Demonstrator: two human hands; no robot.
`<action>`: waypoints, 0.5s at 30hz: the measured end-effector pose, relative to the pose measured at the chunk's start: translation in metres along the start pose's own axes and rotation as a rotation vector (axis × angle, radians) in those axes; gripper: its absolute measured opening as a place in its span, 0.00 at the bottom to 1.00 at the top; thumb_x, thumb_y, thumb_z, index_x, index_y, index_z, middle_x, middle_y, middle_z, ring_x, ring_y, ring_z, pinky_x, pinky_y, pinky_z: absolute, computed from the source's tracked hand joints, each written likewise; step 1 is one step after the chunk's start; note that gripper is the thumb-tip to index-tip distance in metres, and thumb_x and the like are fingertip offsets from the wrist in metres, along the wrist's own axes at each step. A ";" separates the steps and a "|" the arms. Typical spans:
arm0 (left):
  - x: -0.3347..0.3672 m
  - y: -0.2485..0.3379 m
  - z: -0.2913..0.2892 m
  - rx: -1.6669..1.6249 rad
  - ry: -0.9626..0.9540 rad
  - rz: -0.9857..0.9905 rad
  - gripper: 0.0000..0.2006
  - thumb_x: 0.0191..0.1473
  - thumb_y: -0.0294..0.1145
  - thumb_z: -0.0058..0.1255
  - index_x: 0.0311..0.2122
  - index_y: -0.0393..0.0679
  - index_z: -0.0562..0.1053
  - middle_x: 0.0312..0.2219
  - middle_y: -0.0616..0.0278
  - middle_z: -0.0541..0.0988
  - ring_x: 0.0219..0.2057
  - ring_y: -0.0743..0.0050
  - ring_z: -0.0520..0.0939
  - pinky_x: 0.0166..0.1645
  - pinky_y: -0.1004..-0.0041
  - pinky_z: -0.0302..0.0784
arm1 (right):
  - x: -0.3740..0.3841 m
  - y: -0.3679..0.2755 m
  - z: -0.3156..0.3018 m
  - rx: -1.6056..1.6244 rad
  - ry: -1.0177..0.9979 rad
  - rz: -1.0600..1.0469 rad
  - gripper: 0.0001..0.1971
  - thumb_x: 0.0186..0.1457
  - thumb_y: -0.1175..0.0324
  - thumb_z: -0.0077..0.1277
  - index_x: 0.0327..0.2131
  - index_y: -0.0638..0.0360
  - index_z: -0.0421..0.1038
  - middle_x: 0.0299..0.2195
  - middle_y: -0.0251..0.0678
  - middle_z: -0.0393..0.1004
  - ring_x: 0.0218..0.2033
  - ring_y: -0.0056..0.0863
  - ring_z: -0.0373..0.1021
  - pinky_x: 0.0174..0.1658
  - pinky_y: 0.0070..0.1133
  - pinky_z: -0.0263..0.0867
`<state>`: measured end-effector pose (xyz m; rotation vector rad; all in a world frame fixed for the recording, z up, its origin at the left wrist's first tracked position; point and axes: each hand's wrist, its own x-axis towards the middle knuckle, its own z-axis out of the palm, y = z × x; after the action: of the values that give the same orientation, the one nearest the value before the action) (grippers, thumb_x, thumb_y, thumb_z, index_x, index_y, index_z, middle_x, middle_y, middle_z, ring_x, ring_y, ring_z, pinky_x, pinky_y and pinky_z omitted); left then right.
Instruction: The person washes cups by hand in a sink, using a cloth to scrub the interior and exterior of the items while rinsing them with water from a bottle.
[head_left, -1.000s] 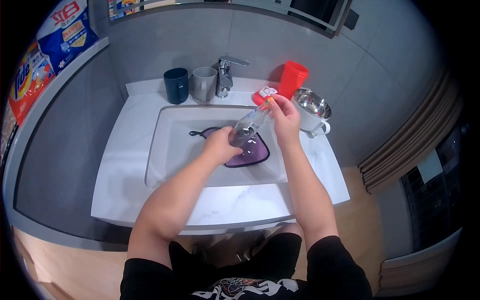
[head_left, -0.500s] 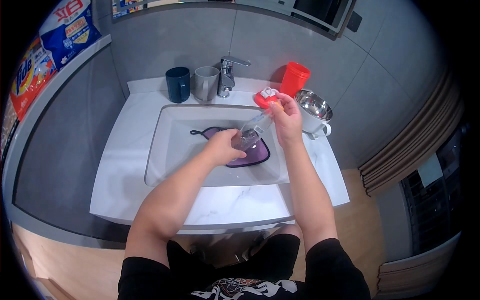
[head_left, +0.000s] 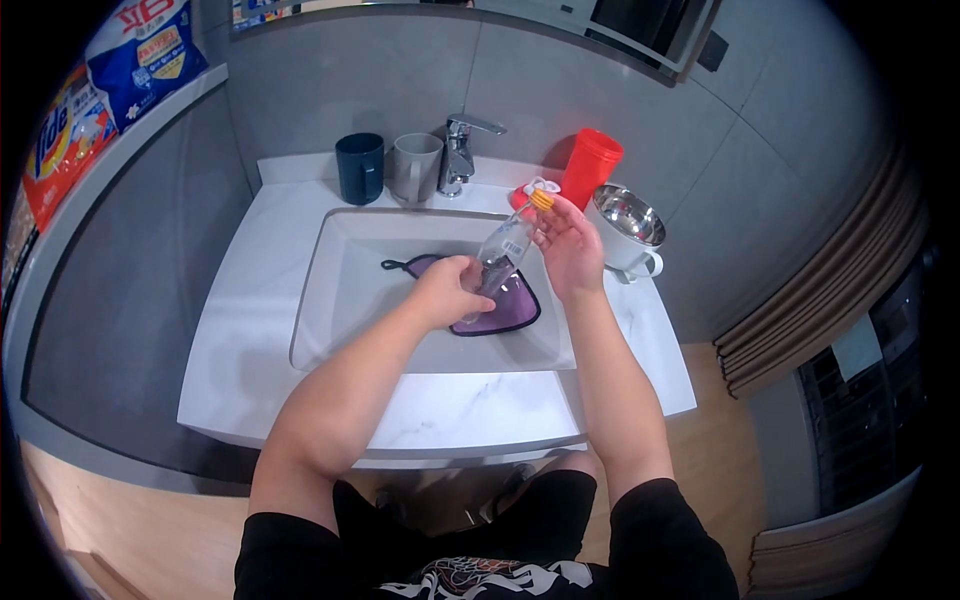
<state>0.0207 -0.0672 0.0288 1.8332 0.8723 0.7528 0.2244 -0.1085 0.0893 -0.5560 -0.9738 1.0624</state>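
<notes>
My left hand (head_left: 448, 291) is wrapped round the lower part of a clear plastic bottle (head_left: 507, 246), which tilts up to the right over the sink (head_left: 335, 310). An orange-yellow cap (head_left: 541, 200) sits on its upper end. Beside the cap, my right hand (head_left: 574, 256) has its fingers stretched out and apart, with the palm facing the bottle; whether a fingertip touches the cap I cannot tell. Under the bottle, a purple cloth (head_left: 512, 312) with black edging and a hanging loop lies in the basin.
Behind the basin stand a dark blue mug (head_left: 358, 170), a grey mug (head_left: 416, 168) and a chrome faucet (head_left: 457, 155). At the back right are a red cup (head_left: 592, 165), a red lid (head_left: 521, 196) with a white loop, and a white mug (head_left: 622, 240) with a steel interior. Detergent bags (head_left: 150, 75) rest on the left ledge.
My right hand's fingers have loosened from round the cap and spread out, so the cap shows more fully. The left hand keeps its grip on the bottle.
</notes>
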 end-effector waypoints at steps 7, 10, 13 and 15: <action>-0.001 0.006 0.000 -0.020 -0.014 0.013 0.30 0.35 0.32 0.72 0.46 0.31 0.72 0.39 0.50 0.80 0.41 0.62 0.82 0.47 0.68 0.76 | -0.003 0.020 -0.007 -0.329 -0.031 0.102 0.21 0.56 0.67 0.56 0.50 0.62 0.64 0.43 0.33 0.72 0.46 0.24 0.69 0.47 0.24 0.66; 0.000 0.002 -0.003 0.018 -0.001 0.016 0.35 0.35 0.35 0.73 0.49 0.32 0.70 0.41 0.50 0.79 0.43 0.61 0.80 0.49 0.68 0.75 | -0.007 0.028 0.009 -0.475 -0.159 0.136 0.25 0.47 0.74 0.65 0.48 0.63 0.65 0.42 0.33 0.72 0.45 0.22 0.70 0.47 0.23 0.68; -0.001 -0.008 0.002 0.080 0.153 0.058 0.42 0.34 0.38 0.74 0.55 0.33 0.65 0.46 0.47 0.74 0.49 0.58 0.76 0.53 0.66 0.72 | 0.002 0.028 0.027 -0.586 -0.047 -0.065 0.24 0.47 0.72 0.65 0.47 0.65 0.66 0.41 0.34 0.72 0.44 0.21 0.70 0.47 0.22 0.68; -0.003 0.001 0.010 0.149 0.284 0.105 0.46 0.33 0.40 0.74 0.57 0.34 0.62 0.49 0.45 0.71 0.52 0.56 0.74 0.56 0.65 0.71 | 0.033 0.016 0.010 -0.651 0.012 -0.212 0.25 0.47 0.71 0.66 0.47 0.67 0.66 0.40 0.36 0.73 0.43 0.22 0.71 0.46 0.22 0.68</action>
<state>0.0276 -0.0751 0.0259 1.9446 1.0428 1.0571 0.2130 -0.0727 0.0949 -0.9609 -1.3407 0.5355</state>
